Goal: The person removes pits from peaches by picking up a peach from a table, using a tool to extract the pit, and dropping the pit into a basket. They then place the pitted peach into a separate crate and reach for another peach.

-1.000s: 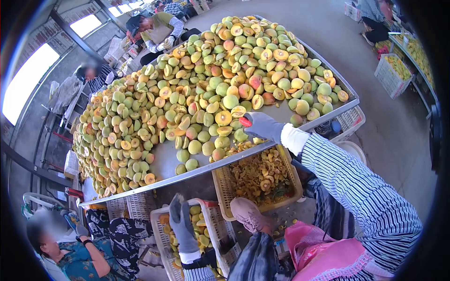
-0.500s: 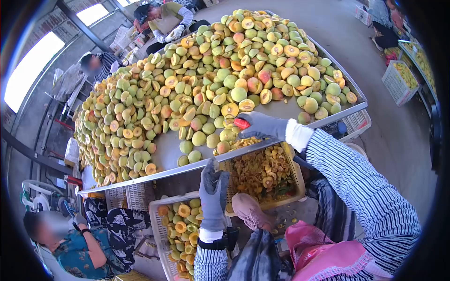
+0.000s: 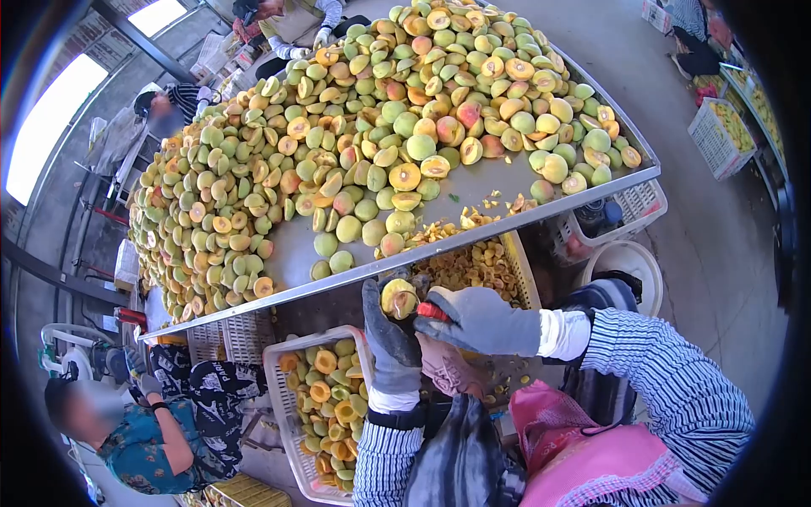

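Observation:
My left hand (image 3: pixel 390 334), in a grey glove, is closed around a cut peach half (image 3: pixel 399 299) with its flesh side showing. My right hand (image 3: pixel 481 319), gloved too, grips a small tool with a red handle (image 3: pixel 432 312). The tool's tip points at the peach half; its working end is too small to make out. Both hands are just in front of the metal table's near edge (image 3: pixel 473 231). Beneath them stands a crate of peach scraps (image 3: pixel 532 283). Left of my left hand is a white crate (image 3: pixel 272 372) holding pitted peach halves (image 3: pixel 345 411).
A large heap of peaches (image 3: pixel 338 135), many halved, covers much of the table. Peach trimmings (image 3: pixel 439 232) lie near its edge. A white bucket (image 3: pixel 650 279) and a crate (image 3: pixel 655 198) stand at the right. A seated person (image 3: pixel 144 439) is at the lower left; others work beyond the table.
My right hand has come down from the table toward my left hand, bringing the red-handled tool along. The left hand, empty before, now holds a peach half.

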Motion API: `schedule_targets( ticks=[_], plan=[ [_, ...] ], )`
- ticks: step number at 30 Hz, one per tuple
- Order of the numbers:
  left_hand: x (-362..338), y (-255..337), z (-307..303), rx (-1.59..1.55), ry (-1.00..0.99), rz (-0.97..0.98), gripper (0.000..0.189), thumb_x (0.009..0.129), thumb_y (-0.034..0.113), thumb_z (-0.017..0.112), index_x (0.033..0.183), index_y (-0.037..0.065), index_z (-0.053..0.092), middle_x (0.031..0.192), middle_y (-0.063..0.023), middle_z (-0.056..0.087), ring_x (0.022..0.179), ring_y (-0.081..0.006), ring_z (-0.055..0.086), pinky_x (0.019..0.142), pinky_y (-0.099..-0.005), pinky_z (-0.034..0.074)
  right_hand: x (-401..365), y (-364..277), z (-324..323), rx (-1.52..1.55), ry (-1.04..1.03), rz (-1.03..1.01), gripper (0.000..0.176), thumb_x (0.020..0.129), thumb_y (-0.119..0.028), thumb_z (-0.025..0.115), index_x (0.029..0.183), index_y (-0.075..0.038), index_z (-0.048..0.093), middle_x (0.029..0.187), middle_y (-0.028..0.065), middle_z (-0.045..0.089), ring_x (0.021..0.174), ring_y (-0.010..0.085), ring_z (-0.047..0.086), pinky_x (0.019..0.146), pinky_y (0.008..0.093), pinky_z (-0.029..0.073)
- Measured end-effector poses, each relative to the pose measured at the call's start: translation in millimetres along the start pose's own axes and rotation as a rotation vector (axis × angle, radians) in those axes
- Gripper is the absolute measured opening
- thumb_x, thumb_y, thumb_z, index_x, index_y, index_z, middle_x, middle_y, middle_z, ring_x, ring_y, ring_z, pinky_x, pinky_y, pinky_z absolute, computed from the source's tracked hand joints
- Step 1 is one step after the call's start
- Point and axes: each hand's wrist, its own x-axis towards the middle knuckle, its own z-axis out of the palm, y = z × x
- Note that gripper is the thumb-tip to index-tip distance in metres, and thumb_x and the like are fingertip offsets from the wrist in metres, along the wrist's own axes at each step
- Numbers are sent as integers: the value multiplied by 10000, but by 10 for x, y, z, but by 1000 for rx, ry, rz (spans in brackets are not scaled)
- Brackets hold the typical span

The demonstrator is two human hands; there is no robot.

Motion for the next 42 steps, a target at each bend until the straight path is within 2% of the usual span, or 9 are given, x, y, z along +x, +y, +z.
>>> schedule_targets(
  ticks=[4, 16, 19, 27, 30, 35, 38, 40, 42],
  plan=[
    [-9, 20, -16, 530, -38, 272, 276, 1012, 142, 487, 1241, -6, 525, 1171, -123, 627, 1053, -205, 621, 925, -350, 533, -26, 33, 111, -38, 24, 29, 452, 938, -496, 578, 992, -49, 539, 726, 216, 634, 684, 435, 641, 587, 502, 482],
    [-69, 101, 83, 9, 89, -63, 546, 1042, 524, 344, 1013, 29, 571, 867, -159, 668, 785, -269, 666, 735, -375, 571, -61, -40, 56, 124, -180, 103, 494, 951, -531, 548, 1008, -40, 546, 788, 269, 640, 759, 484, 621, 642, 536, 473],
    [-109, 124, 84, -69, 80, -107, 468, 1050, 450, 363, 1007, 30, 565, 854, -137, 664, 782, -267, 664, 736, -356, 560, -45, -25, 58, 235, -163, 71, 519, 949, -554, 552, 970, -37, 577, 736, 216, 651, 676, 391, 650, 598, 476, 474],
    [-87, 368, 167, 1149, -237, 584, 252, 964, 260, 535, 903, 18, 570, 810, -84, 640, 723, -167, 633, 685, -279, 522, -73, 43, -1, 860, -531, 348, 543, 964, -580, 532, 938, -46, 626, 666, -12, 567, 540, 100, 489, 505, 278, 403],
    [-118, 245, 164, 721, -179, 481, 162, 890, 159, 611, 920, 5, 571, 798, -94, 632, 703, -178, 634, 671, -279, 522, -155, 229, 109, 1505, -816, 546, 509, 989, -548, 506, 960, -52, 618, 663, -23, 546, 545, 88, 465, 530, 256, 425],
    [114, 248, -34, 939, -528, 627, 311, 995, 230, 503, 1077, -64, 564, 848, -122, 658, 728, -200, 655, 655, -298, 524, -141, 357, 215, 1127, -488, -22, 469, 1009, -490, 506, 976, -34, 608, 652, -12, 535, 502, 80, 490, 447, 212, 405],
    [138, 397, 40, 879, -633, 440, 351, 1023, 269, 462, 1116, -55, 561, 889, -121, 661, 715, -218, 658, 658, -298, 532, -188, 263, 40, 1655, -808, 777, 439, 1024, -443, 500, 1045, -24, 631, 744, 3, 590, 634, 79, 537, 549, 220, 467],
    [132, 304, 60, 711, -453, 182, 324, 1033, 263, 449, 1107, -30, 566, 856, -104, 654, 697, -204, 651, 647, -310, 536, -133, 268, 42, 1497, -744, 714, 441, 1038, -438, 470, 1000, -32, 639, 719, -4, 565, 618, 74, 515, 529, 230, 453],
    [122, 203, 108, 535, -275, -62, 300, 1044, 257, 435, 1098, -5, 570, 823, -88, 647, 680, -191, 644, 635, -323, 540, -25, 219, -52, 1001, -627, 88, 487, 1021, -496, 471, 956, -41, 630, 650, -15, 506, 523, 72, 474, 439, 231, 389]
  ],
)
